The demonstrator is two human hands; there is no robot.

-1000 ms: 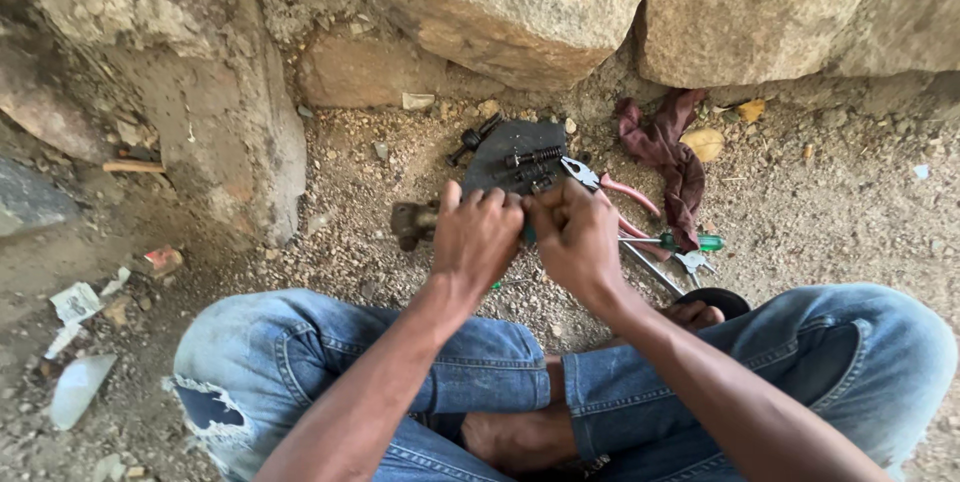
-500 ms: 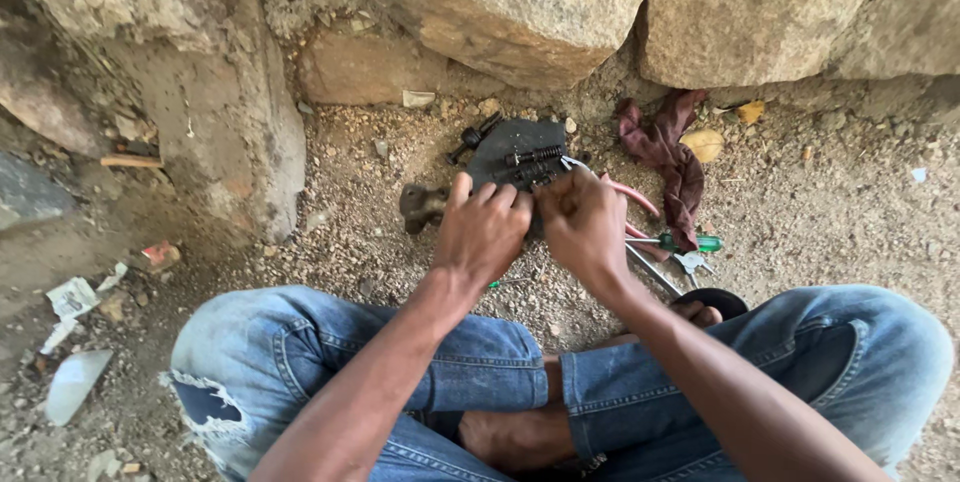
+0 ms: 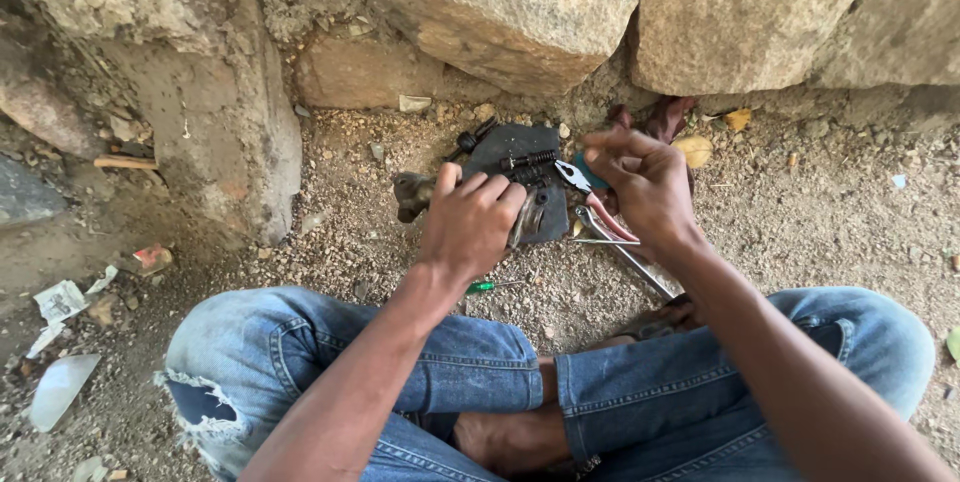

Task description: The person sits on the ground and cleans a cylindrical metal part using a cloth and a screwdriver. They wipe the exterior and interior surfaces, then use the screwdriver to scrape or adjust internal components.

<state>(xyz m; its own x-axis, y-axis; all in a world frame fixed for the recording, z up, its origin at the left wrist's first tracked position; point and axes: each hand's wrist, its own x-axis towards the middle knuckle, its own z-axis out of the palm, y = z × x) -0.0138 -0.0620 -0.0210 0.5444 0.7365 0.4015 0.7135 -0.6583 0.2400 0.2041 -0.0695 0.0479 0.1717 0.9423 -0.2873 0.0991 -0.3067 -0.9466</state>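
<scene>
Only litter wrappers, all left of the torn jeans knee (image 3: 205, 407): crumpled white printed paper scrap (image 3: 60, 299), small red-and-silver wrapper (image 3: 150, 258) further up, pale plastic piece (image 3: 60, 389) below.

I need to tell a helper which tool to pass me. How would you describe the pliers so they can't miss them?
Look at the foot of the stone wall, where a dark flat metal part lies on the gravel. Just right of it, under the right hand, are the pliers. Their silver pointed nose and pink-red handles set them apart from the plain grey tools beside them.
</scene>
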